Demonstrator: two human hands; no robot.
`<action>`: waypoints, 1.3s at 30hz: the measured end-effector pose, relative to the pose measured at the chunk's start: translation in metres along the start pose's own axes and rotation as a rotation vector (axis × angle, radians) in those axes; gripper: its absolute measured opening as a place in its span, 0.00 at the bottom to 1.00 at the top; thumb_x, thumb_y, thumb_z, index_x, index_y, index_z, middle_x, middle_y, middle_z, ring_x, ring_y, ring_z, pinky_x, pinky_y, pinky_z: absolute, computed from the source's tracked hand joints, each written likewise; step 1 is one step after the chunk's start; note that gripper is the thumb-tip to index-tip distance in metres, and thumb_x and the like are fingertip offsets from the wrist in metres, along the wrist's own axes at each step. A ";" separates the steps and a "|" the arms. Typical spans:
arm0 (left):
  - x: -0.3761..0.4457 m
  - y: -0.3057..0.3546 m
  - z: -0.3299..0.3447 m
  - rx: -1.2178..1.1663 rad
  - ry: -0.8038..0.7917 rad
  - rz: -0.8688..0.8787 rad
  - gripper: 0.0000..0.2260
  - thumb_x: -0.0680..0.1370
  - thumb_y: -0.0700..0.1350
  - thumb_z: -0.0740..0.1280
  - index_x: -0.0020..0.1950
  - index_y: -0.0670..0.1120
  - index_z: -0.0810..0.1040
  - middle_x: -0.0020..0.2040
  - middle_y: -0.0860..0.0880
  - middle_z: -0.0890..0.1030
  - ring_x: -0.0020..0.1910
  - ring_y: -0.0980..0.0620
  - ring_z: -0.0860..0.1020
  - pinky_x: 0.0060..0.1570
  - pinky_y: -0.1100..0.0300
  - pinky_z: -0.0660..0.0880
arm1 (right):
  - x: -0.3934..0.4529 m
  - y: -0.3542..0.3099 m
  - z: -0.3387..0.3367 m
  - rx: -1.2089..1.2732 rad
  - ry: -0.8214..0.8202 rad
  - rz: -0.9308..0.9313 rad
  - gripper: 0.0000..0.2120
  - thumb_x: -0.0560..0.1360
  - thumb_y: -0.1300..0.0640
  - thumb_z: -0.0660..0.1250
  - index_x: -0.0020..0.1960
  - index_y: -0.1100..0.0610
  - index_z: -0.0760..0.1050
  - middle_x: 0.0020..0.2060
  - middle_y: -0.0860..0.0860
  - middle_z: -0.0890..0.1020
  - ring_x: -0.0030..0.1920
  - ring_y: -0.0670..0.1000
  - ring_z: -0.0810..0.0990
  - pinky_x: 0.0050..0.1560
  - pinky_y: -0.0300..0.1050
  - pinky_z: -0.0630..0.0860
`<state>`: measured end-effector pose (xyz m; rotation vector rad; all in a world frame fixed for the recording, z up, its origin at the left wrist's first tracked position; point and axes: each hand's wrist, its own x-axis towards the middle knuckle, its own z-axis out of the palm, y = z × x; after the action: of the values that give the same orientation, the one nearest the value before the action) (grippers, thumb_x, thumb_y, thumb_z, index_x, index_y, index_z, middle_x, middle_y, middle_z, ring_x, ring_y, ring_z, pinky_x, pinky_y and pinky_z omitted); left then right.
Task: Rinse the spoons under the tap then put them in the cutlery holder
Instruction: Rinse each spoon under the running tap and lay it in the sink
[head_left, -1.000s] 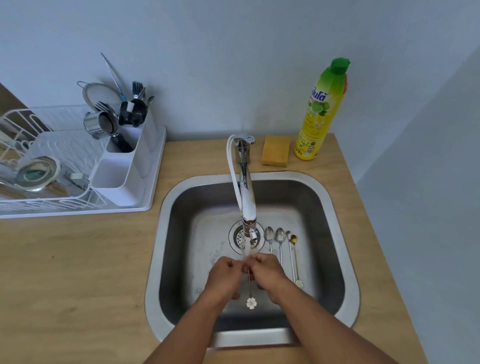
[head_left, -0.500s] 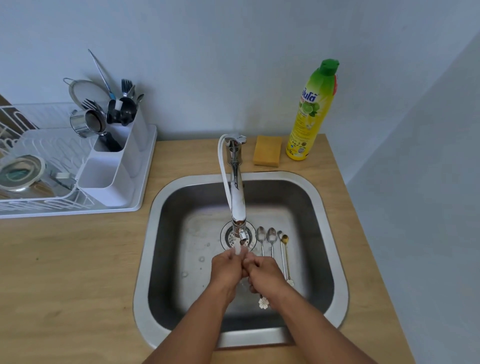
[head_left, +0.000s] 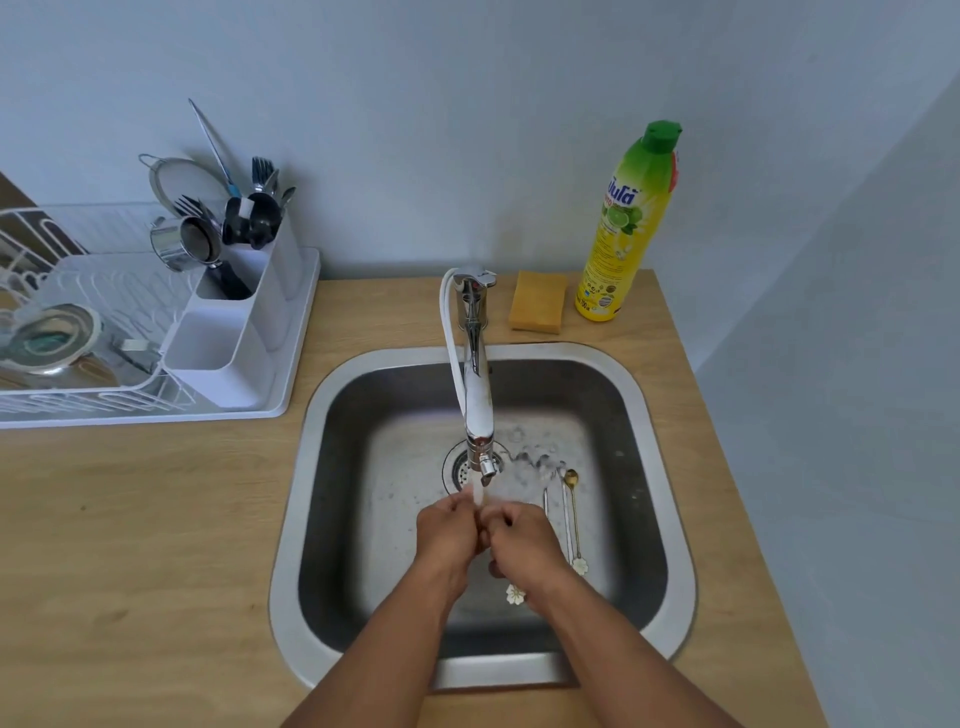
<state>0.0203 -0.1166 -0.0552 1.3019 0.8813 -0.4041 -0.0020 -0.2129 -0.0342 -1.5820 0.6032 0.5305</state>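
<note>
Both hands meet under the running tap (head_left: 478, 395) over the steel sink (head_left: 660, 426). My left hand (head_left: 449, 535) and my right hand (head_left: 522, 543) grip one thin spoon between them; only its white flower end (head_left: 515, 594) shows below my right wrist. Several more spoons lie on the sink floor to the right, among them a gold-bowled spoon (head_left: 572, 499); water ripples over their bowls. The white cutlery holder (head_left: 228, 332) stands in the dish rack at the left, with forks and utensils in its far compartments.
A white dish rack (head_left: 104, 364) with a lid and a metal cup sits on the wooden counter at the left. Behind the sink are a yellow sponge (head_left: 537, 307) and a green-yellow dish soap bottle (head_left: 626, 228). A wall closes the right side.
My hands stay under the stream, rubbing the spoon; its flower end has shifted slightly right. Water now spreads over the spoons lying in the sink. The camera view has moved a little.
</note>
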 end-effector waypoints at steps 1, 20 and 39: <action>-0.003 0.000 -0.001 -0.067 -0.024 -0.047 0.11 0.85 0.39 0.63 0.52 0.38 0.85 0.40 0.39 0.86 0.36 0.43 0.79 0.41 0.49 0.83 | 0.000 0.000 -0.001 0.024 -0.004 0.010 0.14 0.82 0.61 0.62 0.43 0.60 0.84 0.29 0.49 0.78 0.27 0.46 0.71 0.28 0.43 0.69; -0.013 -0.009 -0.019 0.166 -0.172 0.109 0.13 0.85 0.45 0.62 0.51 0.40 0.84 0.42 0.46 0.87 0.43 0.47 0.83 0.42 0.54 0.80 | -0.015 0.017 -0.019 0.156 -0.091 0.045 0.12 0.84 0.59 0.62 0.49 0.61 0.82 0.31 0.49 0.78 0.27 0.47 0.73 0.26 0.41 0.70; -0.019 0.009 -0.001 0.123 -0.087 -0.055 0.17 0.84 0.47 0.60 0.45 0.42 0.85 0.45 0.41 0.89 0.43 0.43 0.86 0.43 0.49 0.84 | -0.014 0.002 -0.007 0.181 -0.039 0.142 0.12 0.80 0.57 0.67 0.40 0.56 0.85 0.28 0.49 0.78 0.26 0.46 0.70 0.28 0.43 0.67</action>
<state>0.0144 -0.1174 -0.0347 1.3643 0.8306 -0.5620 -0.0138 -0.2185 -0.0262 -1.3619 0.7177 0.5943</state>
